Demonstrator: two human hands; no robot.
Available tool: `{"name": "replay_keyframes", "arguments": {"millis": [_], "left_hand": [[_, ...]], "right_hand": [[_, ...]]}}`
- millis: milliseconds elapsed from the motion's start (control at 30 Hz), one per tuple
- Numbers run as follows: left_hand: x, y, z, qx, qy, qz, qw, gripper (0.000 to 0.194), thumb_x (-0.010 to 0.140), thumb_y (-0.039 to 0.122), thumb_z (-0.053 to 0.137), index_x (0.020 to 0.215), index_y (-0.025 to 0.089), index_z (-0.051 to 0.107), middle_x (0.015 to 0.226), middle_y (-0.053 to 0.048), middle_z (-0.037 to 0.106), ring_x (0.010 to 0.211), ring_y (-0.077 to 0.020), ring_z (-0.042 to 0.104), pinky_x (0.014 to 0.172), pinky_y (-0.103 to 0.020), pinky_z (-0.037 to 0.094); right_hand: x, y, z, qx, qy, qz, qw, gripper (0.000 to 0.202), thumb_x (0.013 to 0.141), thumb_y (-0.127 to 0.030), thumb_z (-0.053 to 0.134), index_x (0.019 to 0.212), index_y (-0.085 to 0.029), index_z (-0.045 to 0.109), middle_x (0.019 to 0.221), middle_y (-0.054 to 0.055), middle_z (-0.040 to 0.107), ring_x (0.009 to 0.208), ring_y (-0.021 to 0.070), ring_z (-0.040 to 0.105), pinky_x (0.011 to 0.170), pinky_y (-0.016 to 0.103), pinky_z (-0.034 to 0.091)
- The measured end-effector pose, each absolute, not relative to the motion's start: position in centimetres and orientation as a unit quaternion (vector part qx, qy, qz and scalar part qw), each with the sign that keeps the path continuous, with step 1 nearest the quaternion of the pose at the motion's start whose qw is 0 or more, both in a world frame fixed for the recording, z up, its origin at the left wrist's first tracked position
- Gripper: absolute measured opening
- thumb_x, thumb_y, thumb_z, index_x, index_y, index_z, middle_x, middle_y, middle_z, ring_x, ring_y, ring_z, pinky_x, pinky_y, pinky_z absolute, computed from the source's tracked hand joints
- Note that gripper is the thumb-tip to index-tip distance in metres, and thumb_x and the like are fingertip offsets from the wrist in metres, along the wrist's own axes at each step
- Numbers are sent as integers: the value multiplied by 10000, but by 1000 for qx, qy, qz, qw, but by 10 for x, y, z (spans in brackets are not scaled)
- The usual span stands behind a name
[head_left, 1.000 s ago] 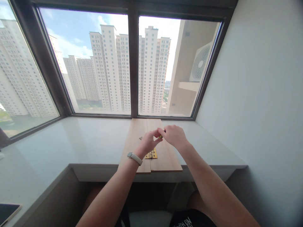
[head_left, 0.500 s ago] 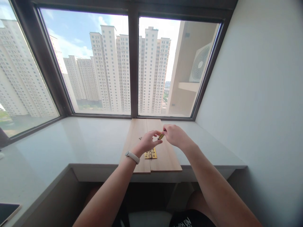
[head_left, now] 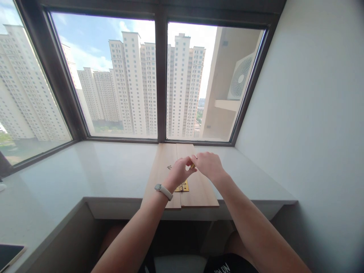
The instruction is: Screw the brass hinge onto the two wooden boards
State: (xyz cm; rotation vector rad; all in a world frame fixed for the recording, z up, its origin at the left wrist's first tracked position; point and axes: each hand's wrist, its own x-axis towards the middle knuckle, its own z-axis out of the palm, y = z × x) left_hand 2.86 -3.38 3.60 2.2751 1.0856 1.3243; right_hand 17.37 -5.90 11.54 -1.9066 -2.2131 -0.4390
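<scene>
Between my hands, above the two wooden boards (head_left: 199, 193), is a small brass-coloured hinge (head_left: 193, 165) that looks folded; fingers cover most of it. My right hand (head_left: 208, 163) pinches it from the right. The thumb and fingers of my left hand (head_left: 179, 171) close on its left end. A second brass-coloured hinge (head_left: 183, 186) lies flat across the seam of the boards, partly hidden behind my left wrist. Left of my left hand, a few small dark screws (head_left: 169, 167) rest on the left board.
The boards lie on a white counter (head_left: 113, 170) below a dark-framed window (head_left: 161, 83). A white wall (head_left: 307, 94) rises on the right. At the lower left is a dark flat device (head_left: 10, 254). A pale watch (head_left: 164, 191) is on my left wrist.
My right hand has shifted slightly left, and both hands have come closer together around the hinge. My left fingers have closed in, so less of the held hinge shows.
</scene>
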Motion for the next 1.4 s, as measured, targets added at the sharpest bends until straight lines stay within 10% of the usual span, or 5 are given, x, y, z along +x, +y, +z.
{"name": "replay_keyframes", "arguments": {"millis": [367, 1033, 1400], "left_hand": [[19, -25, 35, 798, 354, 442, 205, 118, 880, 301, 636, 945, 219, 691, 931, -37, 720, 896, -197, 639, 767, -301, 486], [13, -33, 39, 787, 358, 455, 211, 258, 795, 356, 743, 1006, 226, 671, 969, -49, 713, 901, -203, 652, 805, -353, 524], [15, -31, 40, 805, 368, 444, 139, 118, 872, 331, 651, 901, 220, 681, 864, -41, 703, 855, -204, 622, 767, -327, 487]], "right_hand": [[184, -64, 119, -530, -834, -34, 148, 121, 969, -262, 518, 1029, -210, 609, 1001, 61, 711, 908, 179, 651, 753, 244, 382], [173, -56, 113, -647, -744, -134, 98, 499, 995, -501, 354, 886, -179, 719, 868, 127, 718, 854, 249, 668, 761, 321, 413], [174, -64, 119, -606, -781, -84, 126, 332, 973, -471, 472, 1075, -209, 648, 902, 81, 721, 845, 226, 658, 708, 286, 382]]}}
